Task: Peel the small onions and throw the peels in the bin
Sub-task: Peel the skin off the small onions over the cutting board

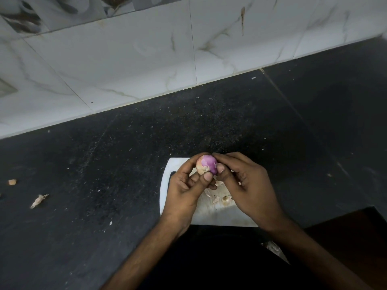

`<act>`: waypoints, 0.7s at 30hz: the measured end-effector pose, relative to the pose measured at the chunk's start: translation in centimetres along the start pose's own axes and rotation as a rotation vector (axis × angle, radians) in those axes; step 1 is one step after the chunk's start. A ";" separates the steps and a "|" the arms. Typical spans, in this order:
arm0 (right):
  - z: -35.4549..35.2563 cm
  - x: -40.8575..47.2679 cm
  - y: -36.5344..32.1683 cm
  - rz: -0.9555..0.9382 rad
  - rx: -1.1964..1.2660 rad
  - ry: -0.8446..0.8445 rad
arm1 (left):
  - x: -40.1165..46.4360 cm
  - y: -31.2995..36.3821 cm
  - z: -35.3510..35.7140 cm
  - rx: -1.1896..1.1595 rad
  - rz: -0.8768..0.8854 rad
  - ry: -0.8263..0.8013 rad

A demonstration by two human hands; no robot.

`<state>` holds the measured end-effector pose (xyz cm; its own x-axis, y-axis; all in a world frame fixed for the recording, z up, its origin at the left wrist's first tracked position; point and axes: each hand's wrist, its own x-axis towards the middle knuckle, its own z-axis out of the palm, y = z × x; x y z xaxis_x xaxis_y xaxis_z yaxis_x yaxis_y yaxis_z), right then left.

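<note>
A small onion (207,167), purple where the skin is off and pale tan on its left side, is held above a white cutting board (222,216). My left hand (184,189) grips it from the left, thumb under it and forefinger over the top. My right hand (245,185) pinches its right side with thumb and fingertips. Several pale peel scraps (222,198) lie on the board under my hands. No bin is in view.
The board sits on a dark speckled counter (104,164) near its front edge. Two loose peel pieces lie on the counter at the left, one (38,200) and another (12,182). A white marble-tiled wall (146,59) rises behind.
</note>
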<state>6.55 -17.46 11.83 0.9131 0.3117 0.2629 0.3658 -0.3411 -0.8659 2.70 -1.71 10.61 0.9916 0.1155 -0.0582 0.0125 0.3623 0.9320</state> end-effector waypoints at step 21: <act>-0.6 -0.2 0.2 -0.179 -0.111 0.023 | -0.1 0.0 -0.5 0.125 0.036 0.014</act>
<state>6.59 -18.16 11.87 0.8350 0.3560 0.4196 0.5393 -0.3777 -0.7527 2.58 -1.23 10.47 0.9899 0.1391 -0.0279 -0.0064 0.2399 0.9708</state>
